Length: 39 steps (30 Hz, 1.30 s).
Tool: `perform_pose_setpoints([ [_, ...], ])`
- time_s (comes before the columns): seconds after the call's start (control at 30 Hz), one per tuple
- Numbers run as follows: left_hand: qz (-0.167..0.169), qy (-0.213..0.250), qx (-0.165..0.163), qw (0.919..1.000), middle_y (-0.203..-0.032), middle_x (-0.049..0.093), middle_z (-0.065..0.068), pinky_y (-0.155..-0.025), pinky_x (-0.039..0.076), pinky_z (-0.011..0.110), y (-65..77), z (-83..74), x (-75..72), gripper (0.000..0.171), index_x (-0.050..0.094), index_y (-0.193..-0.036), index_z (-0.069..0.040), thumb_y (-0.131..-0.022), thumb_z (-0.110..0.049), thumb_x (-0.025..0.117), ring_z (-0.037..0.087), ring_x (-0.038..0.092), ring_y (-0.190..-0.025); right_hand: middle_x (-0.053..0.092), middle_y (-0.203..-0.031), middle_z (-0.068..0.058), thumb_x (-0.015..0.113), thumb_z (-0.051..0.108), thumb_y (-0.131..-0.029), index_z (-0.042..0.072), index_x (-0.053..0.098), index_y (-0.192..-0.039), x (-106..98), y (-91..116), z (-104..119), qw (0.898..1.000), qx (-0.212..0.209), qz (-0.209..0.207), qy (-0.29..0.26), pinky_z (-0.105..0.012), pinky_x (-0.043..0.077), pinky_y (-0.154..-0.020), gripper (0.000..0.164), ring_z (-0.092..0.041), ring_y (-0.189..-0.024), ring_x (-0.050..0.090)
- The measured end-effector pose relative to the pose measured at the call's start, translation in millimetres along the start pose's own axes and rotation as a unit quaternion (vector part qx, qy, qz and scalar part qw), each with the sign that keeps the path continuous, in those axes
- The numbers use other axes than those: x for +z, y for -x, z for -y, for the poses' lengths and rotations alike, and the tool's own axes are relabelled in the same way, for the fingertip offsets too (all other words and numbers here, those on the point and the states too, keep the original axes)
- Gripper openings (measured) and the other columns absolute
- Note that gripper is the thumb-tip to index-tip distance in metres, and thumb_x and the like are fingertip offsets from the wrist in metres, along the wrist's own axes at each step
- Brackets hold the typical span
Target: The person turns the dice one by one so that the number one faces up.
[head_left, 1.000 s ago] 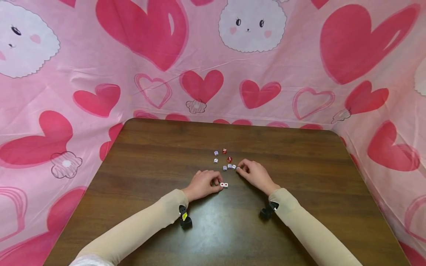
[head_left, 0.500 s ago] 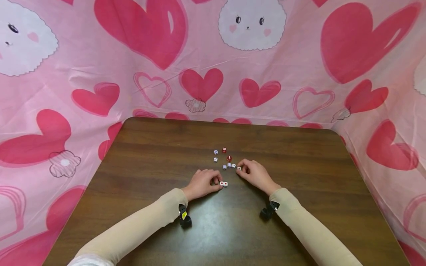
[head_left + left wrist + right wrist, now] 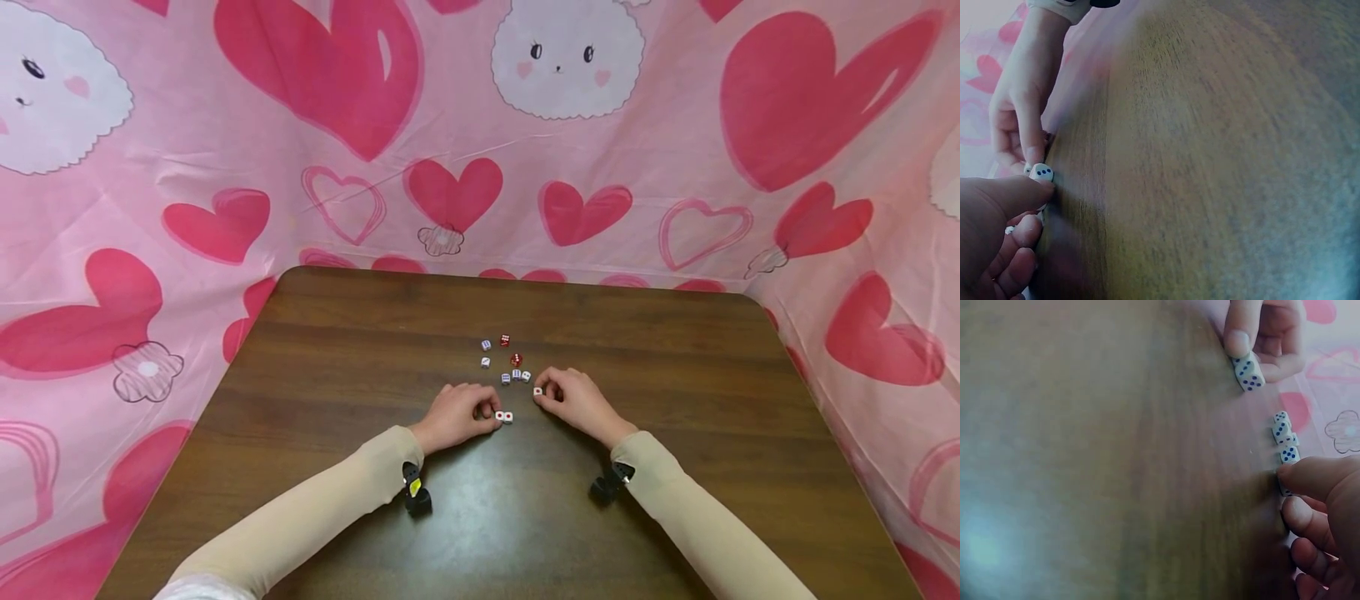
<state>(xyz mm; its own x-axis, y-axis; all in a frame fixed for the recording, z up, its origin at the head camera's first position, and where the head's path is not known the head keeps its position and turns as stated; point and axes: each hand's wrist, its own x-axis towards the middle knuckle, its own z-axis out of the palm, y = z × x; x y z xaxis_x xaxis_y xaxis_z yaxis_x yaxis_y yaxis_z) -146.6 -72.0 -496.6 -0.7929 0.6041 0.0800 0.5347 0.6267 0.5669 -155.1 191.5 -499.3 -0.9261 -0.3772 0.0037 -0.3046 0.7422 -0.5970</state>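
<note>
Dice (image 3: 504,416): left hand (image 3: 457,417) pinches 2 lined up, right hand (image 3: 576,398) pinches 1 die (image 3: 537,391); next likely setting it carefully beside the pair.

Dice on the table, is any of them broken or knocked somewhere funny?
Nothing stands out. The small white and red dice lie loose in a cluster on the dark brown wooden table, none visibly damaged. The left hand touches two white dice; the right hand pinches one white die.

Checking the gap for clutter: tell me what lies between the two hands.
In the head view, only the pair of white dice by the left hand; then bare table to the right hand.
</note>
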Motion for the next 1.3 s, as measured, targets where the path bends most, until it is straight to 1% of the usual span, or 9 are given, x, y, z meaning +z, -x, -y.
perform_pose_setpoints([
  [0.13, -0.001, 0.004, -0.001, 1.0000, -0.081, 0.062, -0.014, -0.075, 0.035, 0.032, 0.7, 0.2, 0.5, 0.016, 0.069, -0.093, -0.023, -0.088, -0.028, 0.084, 0.007, 0.056, -0.079, 0.056, -0.074, 0.011, 0.078, 0.021, -0.094, 0.018, 0.070, -0.102, 2.4, 4.8, 4.0, 1.000, -0.005, 0.005, 0.007, -0.035, 0.039, -0.074, 0.012, -0.012, -0.074, 0.049],
  [0.3, -0.004, 0.007, 0.002, 1.0000, -0.081, 0.063, -0.013, -0.074, 0.035, 0.033, 0.8, 0.8, 1.1, 0.016, 0.069, -0.093, -0.023, -0.088, -0.028, 0.084, 0.008, 0.057, -0.079, 0.054, -0.072, 0.015, 0.078, 0.022, -0.093, 0.020, 0.069, -0.099, 5.6, 10.9, 10.8, 0.999, -0.024, 0.011, 0.018, -0.036, 0.036, -0.078, 0.012, -0.010, -0.074, 0.047],
  [0.6, -0.001, 0.009, -0.005, 0.9999, -0.081, 0.062, -0.013, -0.074, 0.034, 0.033, -0.2, 2.2, 2.3, 0.015, 0.070, -0.093, -0.024, -0.088, -0.028, 0.083, 0.008, 0.057, -0.080, 0.051, -0.071, 0.019, 0.079, 0.025, -0.092, 0.022, 0.068, -0.097, 15.7, 17.3, 18.0, 0.997, -0.064, 0.007, 0.031, -0.034, 0.035, -0.077, 0.013, -0.006, -0.073, 0.044],
  [0.87, -0.002, 0.011, -0.006, 0.9999, -0.081, 0.062, -0.013, -0.074, 0.033, 0.033, -0.8, 0.9, 2.0, 0.014, 0.070, -0.094, -0.023, -0.089, -0.027, 0.083, 0.009, 0.056, -0.080, 0.051, -0.073, 0.020, 0.080, 0.026, -0.092, 0.023, 0.068, -0.098, 19.6, 19.0, 26.4, 0.997, -0.069, 0.016, 0.036, -0.034, 0.035, -0.079, 0.014, -0.005, -0.075, 0.044],
  [1.3, -0.008, 0.004, -0.004, 0.9999, -0.079, 0.059, -0.012, -0.075, 0.034, 0.035, -0.9, 0.8, 5.4, 0.015, 0.070, -0.094, -0.024, -0.088, -0.026, 0.083, 0.009, 0.055, -0.078, 0.050, -0.071, 0.020, 0.082, 0.027, -0.090, 0.022, 0.068, -0.097, 25.6, 17.8, 25.8, 0.995, -0.084, 0.000, 0.047, -0.033, 0.036, -0.077, 0.016, -0.004, -0.073, 0.043],
])
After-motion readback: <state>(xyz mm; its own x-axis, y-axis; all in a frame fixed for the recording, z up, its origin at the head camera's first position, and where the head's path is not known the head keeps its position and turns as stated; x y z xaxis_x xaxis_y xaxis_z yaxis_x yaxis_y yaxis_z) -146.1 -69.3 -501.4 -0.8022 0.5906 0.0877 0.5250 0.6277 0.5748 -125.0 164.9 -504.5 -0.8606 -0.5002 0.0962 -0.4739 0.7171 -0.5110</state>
